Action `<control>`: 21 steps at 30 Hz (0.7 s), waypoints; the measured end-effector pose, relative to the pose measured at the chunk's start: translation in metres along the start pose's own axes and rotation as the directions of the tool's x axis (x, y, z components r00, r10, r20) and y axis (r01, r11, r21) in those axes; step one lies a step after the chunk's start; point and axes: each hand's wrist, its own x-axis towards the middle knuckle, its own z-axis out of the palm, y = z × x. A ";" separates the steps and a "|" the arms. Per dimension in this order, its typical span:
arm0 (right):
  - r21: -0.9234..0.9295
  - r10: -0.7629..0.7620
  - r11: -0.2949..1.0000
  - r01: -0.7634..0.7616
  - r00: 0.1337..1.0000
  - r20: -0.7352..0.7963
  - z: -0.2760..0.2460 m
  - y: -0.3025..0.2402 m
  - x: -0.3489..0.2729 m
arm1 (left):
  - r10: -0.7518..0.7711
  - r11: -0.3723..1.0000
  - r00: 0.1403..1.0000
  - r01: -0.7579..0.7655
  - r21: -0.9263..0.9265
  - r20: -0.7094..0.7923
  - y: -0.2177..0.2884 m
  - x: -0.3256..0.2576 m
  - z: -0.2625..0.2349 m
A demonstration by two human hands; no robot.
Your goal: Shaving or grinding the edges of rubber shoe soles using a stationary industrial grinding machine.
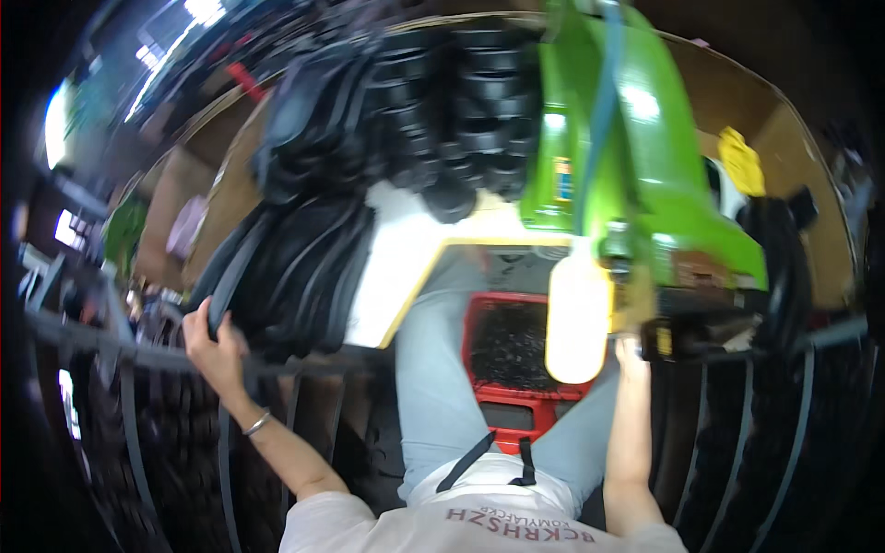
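Note:
At the left end of the work surface, my left hand (214, 348) has its fingers around the end of a black curved, sole-like piece (241, 267), with the thumb on the near side. That piece leans against a row of similar black pieces (304, 267). My right hand (631, 355) is under the right side of a green machine (659, 138), close to a dark part (701, 334). Its fingers are blurred and partly hidden, so I cannot see what they hold. A bright, pale rounded plate (579, 318) hangs in front of the machine.
More black pieces (452, 101) are stacked at the back. A white board with a yellow edge (398, 263) lies in the middle. Between my legs stands a red container (468, 346) with black scraps. Cardboard walls (728, 92) surround the back, and a yellow cloth-like thing (740, 161) hangs at right.

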 end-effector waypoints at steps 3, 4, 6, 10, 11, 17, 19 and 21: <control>0.058 0.166 0.982 -0.182 0.962 0.218 -0.058 0.075 -0.057 | -0.026 0.995 0.995 0.016 -0.099 -0.100 0.051 -0.017 -0.051; -0.090 0.140 0.989 -0.121 0.954 0.263 -0.029 0.068 -0.080 | 0.003 0.998 0.989 -0.012 -0.058 -0.145 0.062 -0.026 -0.069; -0.066 0.265 0.962 -0.263 0.858 0.440 -0.008 0.065 -0.107 | 0.252 0.966 0.940 -0.260 -0.005 -0.229 0.084 -0.036 -0.103; 0.233 0.294 0.728 -0.645 0.600 0.744 0.020 0.055 -0.133 | 0.411 0.747 0.889 -0.455 -0.485 -0.200 0.105 -0.059 -0.082; 0.367 0.182 0.584 -0.724 0.557 0.811 0.020 0.051 -0.132 | 0.461 0.666 0.877 -0.442 -0.601 -0.134 0.117 -0.061 -0.070; 0.253 0.346 0.843 -0.474 0.839 0.419 -0.060 0.042 -0.154 | 0.676 0.205 0.732 -0.083 -0.975 0.080 0.174 -0.107 0.018; 0.175 0.203 0.953 -0.248 0.949 0.240 -0.089 0.056 -0.179 | 0.399 -0.288 0.791 0.589 -0.755 0.464 0.222 -0.135 0.026; 0.128 0.092 0.986 -0.109 0.987 0.128 -0.110 0.070 -0.206 | 0.297 -0.226 0.775 0.624 -0.748 0.557 0.249 -0.174 0.070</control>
